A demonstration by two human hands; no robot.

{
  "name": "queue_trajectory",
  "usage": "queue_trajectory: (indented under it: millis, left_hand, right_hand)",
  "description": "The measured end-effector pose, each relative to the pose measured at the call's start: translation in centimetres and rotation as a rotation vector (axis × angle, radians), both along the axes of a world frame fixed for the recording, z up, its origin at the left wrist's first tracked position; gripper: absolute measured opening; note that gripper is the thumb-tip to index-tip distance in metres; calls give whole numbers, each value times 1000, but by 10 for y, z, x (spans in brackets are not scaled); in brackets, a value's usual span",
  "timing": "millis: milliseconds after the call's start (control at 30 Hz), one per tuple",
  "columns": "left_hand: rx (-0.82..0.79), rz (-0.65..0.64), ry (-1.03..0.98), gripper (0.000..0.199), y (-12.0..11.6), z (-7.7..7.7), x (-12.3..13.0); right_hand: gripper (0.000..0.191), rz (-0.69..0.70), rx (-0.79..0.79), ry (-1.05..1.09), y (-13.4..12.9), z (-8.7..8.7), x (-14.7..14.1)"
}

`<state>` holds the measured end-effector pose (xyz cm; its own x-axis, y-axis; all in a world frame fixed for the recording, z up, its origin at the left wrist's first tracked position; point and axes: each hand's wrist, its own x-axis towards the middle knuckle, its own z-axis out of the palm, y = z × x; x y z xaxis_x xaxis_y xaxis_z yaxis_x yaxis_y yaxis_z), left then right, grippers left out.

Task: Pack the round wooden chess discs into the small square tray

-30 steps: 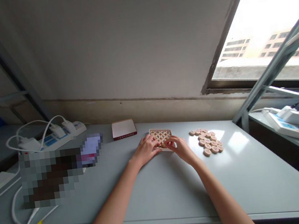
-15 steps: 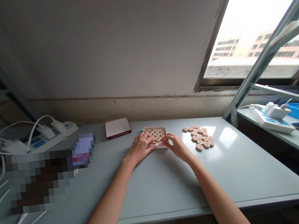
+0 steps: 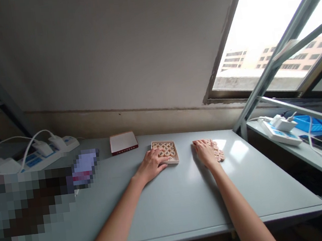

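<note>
A shallow, light-walled box (image 3: 175, 147) holds rows of round wooden Chinese chess pieces (image 3: 166, 149) with dark characters facing up. My left hand (image 3: 151, 164) lies over its near left corner, fingers inside over the pieces and thumb apart at the near wall, gripping the box. To the right, my right hand (image 3: 205, 152) reaches palm down over a group of loose Chinese chess pieces (image 3: 221, 154) on the desk. Its fingers stretch across the group's left side and hide several of them. No piece shows between those fingers.
A dark red box lid (image 3: 124, 142) lies behind and left of the box. A phone (image 3: 85, 167), partly pixelated, and a power strip (image 3: 43, 156) with white cables are further left. Another power strip (image 3: 281, 131) sits on the neighbouring right desk, beyond the metal frame (image 3: 251, 105).
My right hand has left the box and moved right onto the loose pieces. My left hand stays at the box. The camera view has shifted slightly.
</note>
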<state>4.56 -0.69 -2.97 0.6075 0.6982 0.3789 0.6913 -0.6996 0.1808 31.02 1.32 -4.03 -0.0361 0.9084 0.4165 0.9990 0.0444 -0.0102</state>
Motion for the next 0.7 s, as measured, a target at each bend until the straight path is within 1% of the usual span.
queue_trajectory:
  millis: [67,133,233,300,333,467,600,700]
  left_hand:
    - [4,9,-16,28,-1,2,-1]
    - [13,2,-35,25,-1,4,-2]
    - [27,-11,-61,21,-1,5,-2]
    - [29,-15,-66,22,-1,4,-1]
    - [28,-16,-65,24,-1,4,-1]
    - [16,-18,-44,37,-2,2,-1]
    - [-1,-32,-27,32,0,1,-2]
    - [-11,-32,-45,31,1,0,-3]
  right_hand:
    - [21,18,21,30,-4,6,-4]
    - [16,91,23,146,-8,14,-11]
    - [20,336,-60,410,-17,29,-29]
    - [19,462,-128,478,-24,36,-42]
    - [17,485,-146,465,-28,37,-48]
    - [12,449,-139,332,-36,34,-66]
    - [15,389,-117,267,-35,27,-71]
    - [17,367,-129,231,-33,27,-71]
